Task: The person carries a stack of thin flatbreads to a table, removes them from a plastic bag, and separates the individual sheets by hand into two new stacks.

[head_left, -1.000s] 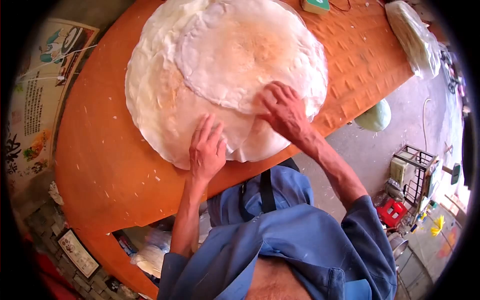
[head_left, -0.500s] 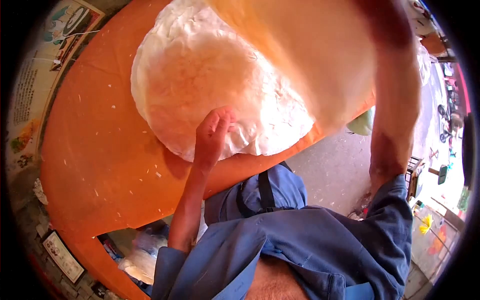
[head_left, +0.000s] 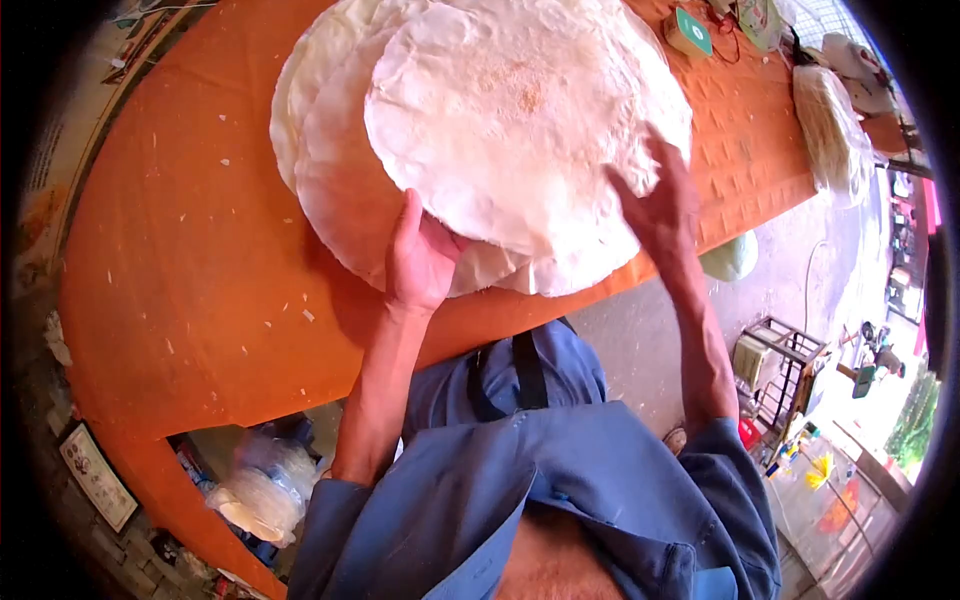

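Observation:
A stack of large, thin, round pale flatbreads (head_left: 345, 190) lies on the orange tabletop, its layers overlapping unevenly. On top, toward the right, is another flatbread (head_left: 500, 120) with a wrinkled surface and brownish specks in the middle. My left hand (head_left: 420, 255) is at this top flatbread's near edge, its thumb up by the rim and its fingers hidden underneath. Over the right side of the stack, my right hand (head_left: 662, 205) has its fingers spread, slightly blurred, with nothing in its grasp.
A small green and white box (head_left: 688, 35) sits at the table's far right. Near the right end hangs a clear plastic bag (head_left: 832, 130) of pale strands. A metal-framed rack (head_left: 785, 365) stands on the floor, and plastic bags (head_left: 265, 485) lie below the table's left part.
The blurred flatbread raised at the upper right has come down onto the stack. My right hand has come into view at the right side; my left hand has moved under the near edge.

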Action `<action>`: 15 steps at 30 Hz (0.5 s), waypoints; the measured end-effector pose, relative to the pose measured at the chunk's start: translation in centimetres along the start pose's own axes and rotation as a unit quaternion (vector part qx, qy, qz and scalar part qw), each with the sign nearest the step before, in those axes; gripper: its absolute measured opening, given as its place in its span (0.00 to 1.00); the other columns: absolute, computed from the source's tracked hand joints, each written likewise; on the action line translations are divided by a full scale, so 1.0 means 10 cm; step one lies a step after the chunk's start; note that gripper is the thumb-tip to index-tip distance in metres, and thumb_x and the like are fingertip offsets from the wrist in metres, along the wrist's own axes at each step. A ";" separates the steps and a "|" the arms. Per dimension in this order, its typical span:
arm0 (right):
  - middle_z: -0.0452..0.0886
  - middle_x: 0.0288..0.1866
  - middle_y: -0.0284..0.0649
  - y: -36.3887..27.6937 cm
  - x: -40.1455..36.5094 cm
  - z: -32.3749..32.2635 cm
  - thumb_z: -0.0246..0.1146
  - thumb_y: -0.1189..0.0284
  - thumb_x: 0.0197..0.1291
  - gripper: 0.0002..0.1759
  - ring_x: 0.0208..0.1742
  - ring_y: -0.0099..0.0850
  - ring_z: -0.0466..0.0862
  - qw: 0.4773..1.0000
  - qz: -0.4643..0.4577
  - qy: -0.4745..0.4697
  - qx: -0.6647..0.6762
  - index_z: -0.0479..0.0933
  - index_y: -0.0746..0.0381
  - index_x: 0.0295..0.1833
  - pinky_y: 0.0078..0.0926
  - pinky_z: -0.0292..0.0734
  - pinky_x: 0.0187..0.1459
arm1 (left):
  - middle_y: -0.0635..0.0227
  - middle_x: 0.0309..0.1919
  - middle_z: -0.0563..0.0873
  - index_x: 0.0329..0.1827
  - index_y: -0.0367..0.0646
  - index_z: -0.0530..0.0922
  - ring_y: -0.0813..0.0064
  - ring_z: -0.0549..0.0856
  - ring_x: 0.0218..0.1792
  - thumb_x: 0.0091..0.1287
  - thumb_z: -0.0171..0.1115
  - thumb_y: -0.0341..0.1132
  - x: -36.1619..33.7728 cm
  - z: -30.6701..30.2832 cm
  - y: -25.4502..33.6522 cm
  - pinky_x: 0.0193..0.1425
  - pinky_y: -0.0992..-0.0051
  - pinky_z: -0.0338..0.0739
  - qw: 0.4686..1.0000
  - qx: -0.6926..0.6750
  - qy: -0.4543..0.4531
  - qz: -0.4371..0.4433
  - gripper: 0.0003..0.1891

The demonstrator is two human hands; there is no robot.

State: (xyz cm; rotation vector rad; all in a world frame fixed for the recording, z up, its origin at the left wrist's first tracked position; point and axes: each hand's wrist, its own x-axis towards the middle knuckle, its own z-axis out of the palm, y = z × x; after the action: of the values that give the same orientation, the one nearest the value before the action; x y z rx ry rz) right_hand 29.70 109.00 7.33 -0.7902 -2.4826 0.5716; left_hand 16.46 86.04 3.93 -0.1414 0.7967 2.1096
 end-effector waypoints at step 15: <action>0.86 0.46 0.46 -0.66 0.12 0.26 0.76 0.66 0.52 0.22 0.48 0.34 0.85 0.875 0.100 -0.323 0.347 0.83 0.68 0.49 0.32 0.82 0.50 | 0.70 0.41 0.82 0.50 0.37 0.74 0.82 0.80 0.43 0.70 0.65 0.33 0.20 0.14 0.04 0.51 0.81 0.74 0.971 0.213 -0.037 0.102 0.12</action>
State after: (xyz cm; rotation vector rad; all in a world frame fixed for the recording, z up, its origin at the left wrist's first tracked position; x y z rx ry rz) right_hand 24.67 104.19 8.99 -0.6115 -2.4191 1.9335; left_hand 15.14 88.08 4.48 0.2597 1.2409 2.0634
